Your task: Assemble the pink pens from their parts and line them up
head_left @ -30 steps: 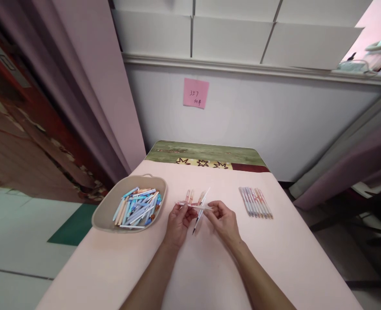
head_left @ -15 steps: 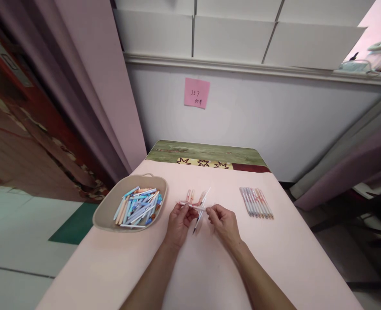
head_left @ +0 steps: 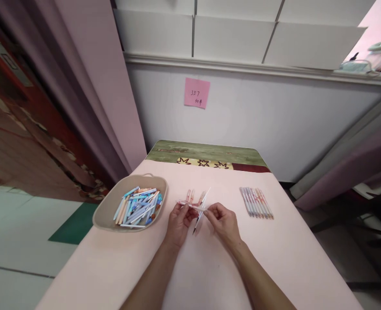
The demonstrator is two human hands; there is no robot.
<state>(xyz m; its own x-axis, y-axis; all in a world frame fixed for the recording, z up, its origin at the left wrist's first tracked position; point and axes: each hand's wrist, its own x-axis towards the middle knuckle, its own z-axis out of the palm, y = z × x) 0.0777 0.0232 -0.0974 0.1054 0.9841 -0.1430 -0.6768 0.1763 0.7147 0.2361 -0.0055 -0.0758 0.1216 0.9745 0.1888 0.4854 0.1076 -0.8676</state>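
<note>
Over the middle of the table, a slim pale pen with pinkish-red marks [head_left: 192,206] lies nearly level between my hands. My left hand [head_left: 178,224] is closed around its left part. The thumb and fingertips of my right hand [head_left: 224,221] pinch its right end. Beneath the pen, a thin white stick with a dark tip, like a pen refill [head_left: 197,223], slants across the table. Several short pink-patterned pen parts [head_left: 190,195] lie just beyond my fingers, partly hidden by them.
A beige basket [head_left: 101,213] at the left holds many blue, white and orange pen parts. On the right, several patterned pens [head_left: 257,203] lie side by side in a row. Pink cloth [head_left: 203,275] covers most of the table, whose far edge meets a white wall [head_left: 242,112].
The fingers of my right hand have shifted slightly at the pen's right end. My left hand, the basket and the row of pens look unchanged.
</note>
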